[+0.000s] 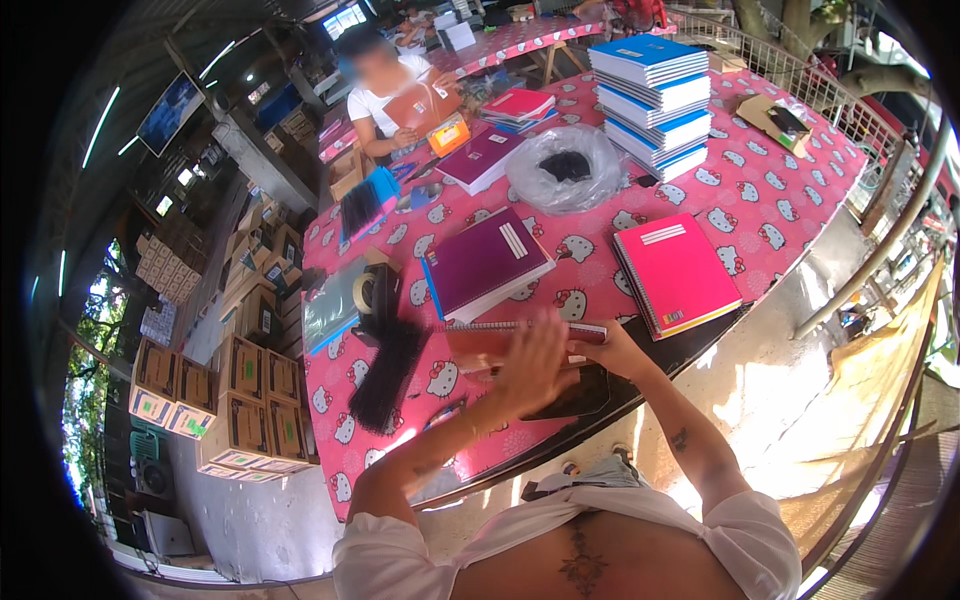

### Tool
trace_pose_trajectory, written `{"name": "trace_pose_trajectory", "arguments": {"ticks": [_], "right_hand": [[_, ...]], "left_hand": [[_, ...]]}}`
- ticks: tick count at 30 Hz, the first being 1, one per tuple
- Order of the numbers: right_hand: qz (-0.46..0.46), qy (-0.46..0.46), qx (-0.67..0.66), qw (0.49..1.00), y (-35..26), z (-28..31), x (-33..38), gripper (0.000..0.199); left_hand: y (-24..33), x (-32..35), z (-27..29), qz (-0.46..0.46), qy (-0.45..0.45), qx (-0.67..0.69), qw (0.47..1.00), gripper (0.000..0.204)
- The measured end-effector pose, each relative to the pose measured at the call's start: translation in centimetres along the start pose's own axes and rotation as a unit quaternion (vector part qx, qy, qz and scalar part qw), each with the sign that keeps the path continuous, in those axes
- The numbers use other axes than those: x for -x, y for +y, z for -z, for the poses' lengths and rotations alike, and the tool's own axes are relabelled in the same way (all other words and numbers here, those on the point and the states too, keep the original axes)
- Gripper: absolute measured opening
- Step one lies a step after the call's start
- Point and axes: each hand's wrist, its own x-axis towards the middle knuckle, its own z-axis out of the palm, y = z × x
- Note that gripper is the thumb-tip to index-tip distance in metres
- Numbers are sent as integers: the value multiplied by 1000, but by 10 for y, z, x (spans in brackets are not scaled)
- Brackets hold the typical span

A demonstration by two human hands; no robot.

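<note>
Pinching the right end of one flat, red-brown, wire-bound notebook (474, 346), the right hand (618, 350) has a closed grip at the near edge of the pink, cat-print desk (805, 185). The left hand (540, 365) is blurry, its grip flat and loose over the cover. The notebook looks light, smooth and a bit bendy, so its ends seem good to hold. Around it: one bright pink spiral notebook (680, 275), two purple-topped notebook piles (490, 260), one tall blue-and-white notebook pile (655, 110).

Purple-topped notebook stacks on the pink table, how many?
2: near stack just beyond the left hand, far stack left of the clear plastic bag. Others may be hidden.
</note>
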Motion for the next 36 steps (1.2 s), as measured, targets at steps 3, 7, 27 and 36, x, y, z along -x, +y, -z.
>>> {"name": "trace_pose_trajectory", "arguments": {"ticks": [3, 7, 27, 36], "right_hand": [[44, -9, 128, 991, 6, 13, -6, 39], [64, 2, 160, 985, 11, 0, -6, 37], [191, 146, 161, 957, 46, -86, 89, 30], [270, 39, 684, 676, 57, -107, 14, 46]], "left_hand": [[10, -21, 23, 11, -112, 6, 994, 81], [4, -14, 3, -34, -21, 36, 999, 84], [65, 117, -39, 411, 13, 737, 536, 54], [-37, 237, -42, 417, -157, 109, 889, 59]]}}
